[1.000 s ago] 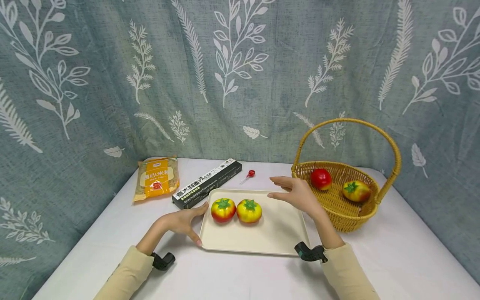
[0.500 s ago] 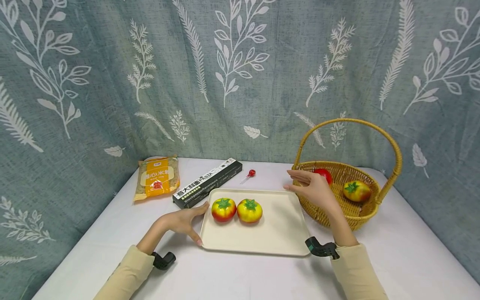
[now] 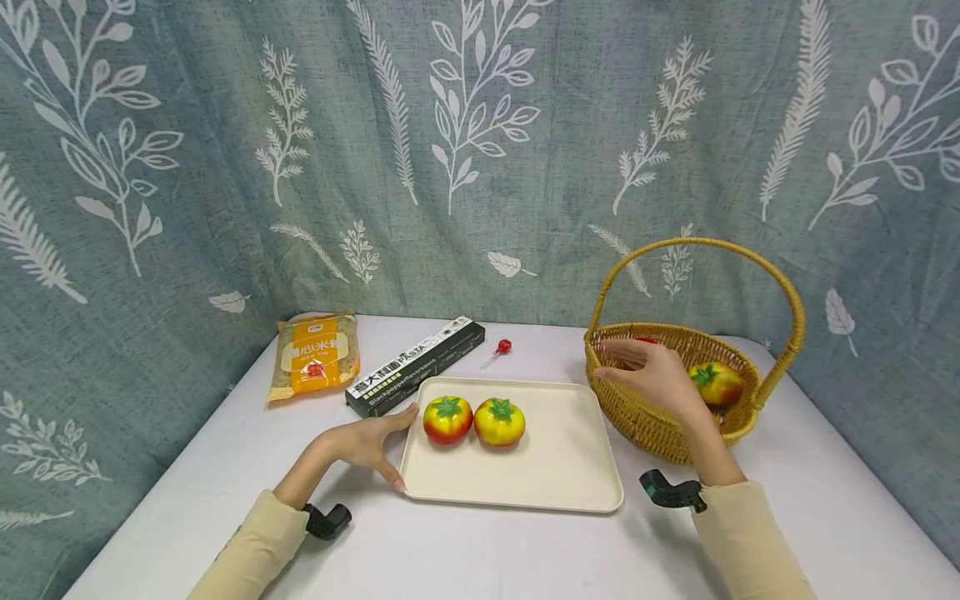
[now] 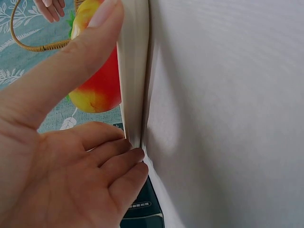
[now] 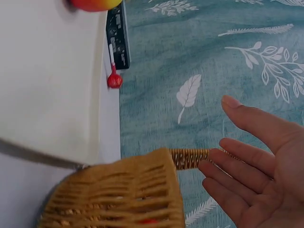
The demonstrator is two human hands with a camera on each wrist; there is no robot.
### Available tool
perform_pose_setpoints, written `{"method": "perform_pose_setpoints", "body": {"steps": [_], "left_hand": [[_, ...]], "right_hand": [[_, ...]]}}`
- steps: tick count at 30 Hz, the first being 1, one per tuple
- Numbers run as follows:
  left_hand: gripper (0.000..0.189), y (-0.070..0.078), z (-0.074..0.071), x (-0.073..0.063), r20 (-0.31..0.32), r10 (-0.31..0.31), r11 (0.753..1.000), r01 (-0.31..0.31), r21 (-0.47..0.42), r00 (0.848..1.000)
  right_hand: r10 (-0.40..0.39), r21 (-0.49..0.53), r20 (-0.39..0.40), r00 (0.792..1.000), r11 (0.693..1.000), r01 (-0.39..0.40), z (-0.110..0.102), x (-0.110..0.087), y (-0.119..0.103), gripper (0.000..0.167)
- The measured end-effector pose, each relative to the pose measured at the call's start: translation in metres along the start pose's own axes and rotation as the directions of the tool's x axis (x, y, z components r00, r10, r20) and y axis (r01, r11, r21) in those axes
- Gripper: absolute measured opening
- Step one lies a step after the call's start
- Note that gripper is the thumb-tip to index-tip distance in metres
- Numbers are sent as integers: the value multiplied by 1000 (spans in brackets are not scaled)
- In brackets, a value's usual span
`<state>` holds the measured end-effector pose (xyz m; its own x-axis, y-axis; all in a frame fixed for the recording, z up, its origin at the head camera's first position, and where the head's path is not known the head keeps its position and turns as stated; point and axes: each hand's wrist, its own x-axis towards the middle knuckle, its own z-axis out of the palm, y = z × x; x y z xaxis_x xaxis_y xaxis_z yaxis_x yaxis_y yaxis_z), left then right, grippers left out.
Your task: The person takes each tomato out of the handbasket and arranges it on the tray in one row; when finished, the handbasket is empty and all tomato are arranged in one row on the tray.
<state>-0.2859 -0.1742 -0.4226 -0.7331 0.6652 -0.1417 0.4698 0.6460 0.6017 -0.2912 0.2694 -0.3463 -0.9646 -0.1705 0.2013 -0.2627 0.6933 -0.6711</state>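
Observation:
My left hand (image 3: 365, 444) rests at the left edge of a cream tray (image 3: 555, 467), its thumb and fingers spread and touching the rim. Two red-and-yellow toy tomatoes (image 3: 447, 419) sit side by side on the tray's left half. Over the near left side of a wicker basket (image 3: 645, 429) hovers my right hand (image 3: 660, 379), fingers extended and holding nothing, as the right wrist view also shows. Inside the basket lie a red fruit (image 3: 647, 340), mostly hidden behind that hand, and a red-and-yellow toy tomato (image 3: 716, 383).
Behind the tray, a black-and-white pasta box (image 3: 416, 367) lies at an angle. An orange food packet (image 3: 313, 357) is at the back left, and a red lollipop (image 3: 503, 347) lies right of the box. The basket's tall handle (image 3: 697, 242) arches above it. A patterned curtain (image 3: 480, 167) hangs behind.
My right hand has moved right, from above the tray's right side to over the basket, and now covers most of the red fruit. My left hand stays at the tray's edge.

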Motion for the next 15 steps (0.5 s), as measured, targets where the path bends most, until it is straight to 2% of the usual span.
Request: {"method": "perform_pose_setpoints", "body": {"steps": [3, 9, 15], "left_hand": [[117, 0, 0, 0, 0, 1, 1000, -1, 1, 1000], [117, -1, 0, 1, 0, -5, 1000, 5, 0, 1000], [117, 0, 0, 1, 0, -11, 1000, 11, 0, 1000]], "right_hand": [[-3, -24, 2, 1000, 1000, 3, -7, 1, 5, 61], [-28, -94, 15, 999, 995, 29, -23, 5, 11, 64], [-20, -128, 41, 999, 992, 25, -35, 14, 18, 68]]}}
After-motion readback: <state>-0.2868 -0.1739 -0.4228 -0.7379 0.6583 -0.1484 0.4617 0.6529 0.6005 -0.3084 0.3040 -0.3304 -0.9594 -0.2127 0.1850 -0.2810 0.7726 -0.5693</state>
